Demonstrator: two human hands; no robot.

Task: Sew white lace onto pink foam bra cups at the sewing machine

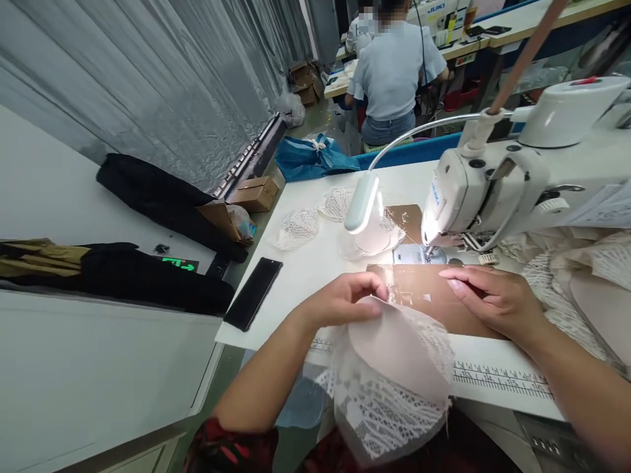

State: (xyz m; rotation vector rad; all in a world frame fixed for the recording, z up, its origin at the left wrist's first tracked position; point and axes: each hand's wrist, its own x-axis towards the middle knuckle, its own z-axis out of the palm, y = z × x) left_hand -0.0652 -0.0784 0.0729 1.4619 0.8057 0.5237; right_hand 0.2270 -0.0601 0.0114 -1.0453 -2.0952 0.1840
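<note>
My left hand [352,299] pinches the upper edge of a beige bra cup with white lace [399,355]. The cup hangs over the table's front edge, its lace spreading below toward my lap. My right hand [493,295] is over the brown board [424,289], thumb and forefinger pressed together; whether something thin lies between them I cannot make out. Just beyond both hands is the sewing machine [458,197], its needle area [428,253] lit. Another beige cup with lace [372,236] lies left of the needle plate.
Lace pieces [300,226] lie on the white table [296,289], with a black phone [254,292] near its left edge. A lamp [362,200] hangs low over the table. More lace cups [601,289] are heaped at right. A seated person [392,72] works farther back.
</note>
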